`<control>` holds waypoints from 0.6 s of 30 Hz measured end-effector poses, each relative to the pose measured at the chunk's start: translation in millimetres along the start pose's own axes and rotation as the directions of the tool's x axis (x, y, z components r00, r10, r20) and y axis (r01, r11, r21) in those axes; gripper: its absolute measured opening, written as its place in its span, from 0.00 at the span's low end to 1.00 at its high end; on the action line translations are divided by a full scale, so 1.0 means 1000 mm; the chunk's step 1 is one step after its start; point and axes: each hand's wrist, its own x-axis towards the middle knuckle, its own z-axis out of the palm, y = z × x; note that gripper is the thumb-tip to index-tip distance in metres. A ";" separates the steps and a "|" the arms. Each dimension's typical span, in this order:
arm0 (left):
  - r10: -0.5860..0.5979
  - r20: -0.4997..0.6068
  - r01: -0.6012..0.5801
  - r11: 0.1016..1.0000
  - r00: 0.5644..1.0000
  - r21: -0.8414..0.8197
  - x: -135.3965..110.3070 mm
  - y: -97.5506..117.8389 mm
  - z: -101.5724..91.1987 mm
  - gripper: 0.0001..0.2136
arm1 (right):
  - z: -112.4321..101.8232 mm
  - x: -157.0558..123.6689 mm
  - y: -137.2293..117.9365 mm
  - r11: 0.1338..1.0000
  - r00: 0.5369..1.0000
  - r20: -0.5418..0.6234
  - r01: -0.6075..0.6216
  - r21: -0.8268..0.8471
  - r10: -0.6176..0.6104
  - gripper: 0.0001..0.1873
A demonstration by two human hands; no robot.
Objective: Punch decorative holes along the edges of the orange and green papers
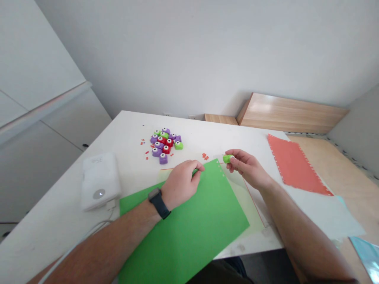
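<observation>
Head view: we count two hands, one green sheet (189, 232), one lime-green craft punch (227, 159) in use and roughly thirteen more punches (166, 150) clustered beyond: about seven purple, three red, three green. Left hand (182, 183), one dark watch (159, 203) on its wrist: grip closed on the sheet's far edge. Right hand (250, 167): grip closed on the lime-green punch, just beside the sheet's corner, where we see a short row of small holes. Orange-red paper bits (205, 156) lie in several patches, too small for us to count. One orange-red sheet (299, 163) with notched edges, far right. One white device (100, 181) with a cable, left. Surface: white desk (133, 130), pale sheet under the green one. Room: pale wall (195, 59), white cabinets (50, 114) left, wood-grain furniture (296, 113) beyond the desk.
</observation>
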 end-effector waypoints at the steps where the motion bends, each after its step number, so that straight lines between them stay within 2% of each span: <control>1: 0.003 -0.001 -0.003 1.000 1.000 0.000 0.000 0.000 -0.001 0.08 | -0.001 -0.001 0.003 1.000 1.000 0.006 -0.008 0.003 0.008 0.19; 6: -0.033 -0.014 0.033 0.999 0.999 0.027 0.003 -0.001 -0.004 0.08 | -0.004 -0.005 0.011 0.994 0.997 0.032 -0.072 0.079 0.070 0.22; 9: -0.055 -0.031 0.056 0.998 0.998 0.036 0.005 -0.001 -0.008 0.07 | -0.004 -0.007 0.009 0.986 0.993 0.069 -0.106 0.129 0.097 0.21; 14: -0.070 -0.040 0.072 0.996 0.997 0.057 0.006 0.001 -0.012 0.07 | -0.003 -0.009 0.003 0.983 0.987 0.134 -0.107 0.151 0.087 0.17; 18: -0.075 -0.040 0.078 0.995 0.996 0.064 0.005 0.001 -0.012 0.08 | -0.004 -0.011 0.001 0.988 0.991 0.117 -0.082 0.134 0.066 0.17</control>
